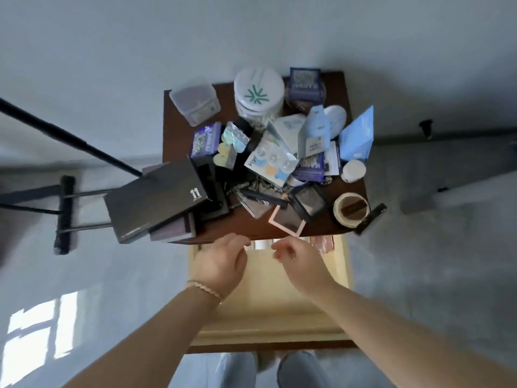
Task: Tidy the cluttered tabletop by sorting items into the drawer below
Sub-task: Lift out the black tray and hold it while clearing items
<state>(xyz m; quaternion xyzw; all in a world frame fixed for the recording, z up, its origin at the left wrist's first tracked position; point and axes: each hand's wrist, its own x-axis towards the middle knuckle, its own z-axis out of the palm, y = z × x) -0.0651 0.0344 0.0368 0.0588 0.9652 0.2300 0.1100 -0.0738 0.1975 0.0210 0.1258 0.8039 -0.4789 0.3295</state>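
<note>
While both hands hang over the open drawer (268, 275), the small brown table (179, 135) above it is piled with things. The left hand (221, 261) and the right hand (302, 264) sit close together, just past the near edge of the table, with a small gap between them. The fingers (240, 242) of the left hand are loosely curled and hold nothing. The right hand's fingers are bent in too, and they look empty, though the picture is a bit blurry there. A bracelet (204, 288) is on the left wrist. Right above the right hand, a pink-framed case (286, 221) pokes over the table edge, almost touching the fingertips. To the left, a big black box (156, 197) hangs off the table corner. Farther back stand a white round jar (258, 91) and a clear plastic tub (194, 103). A roll of tape (351, 210) lies near the right edge. The drawer is pale yellow inside, and something pink (321, 243) lies in its far right corner.
</note>
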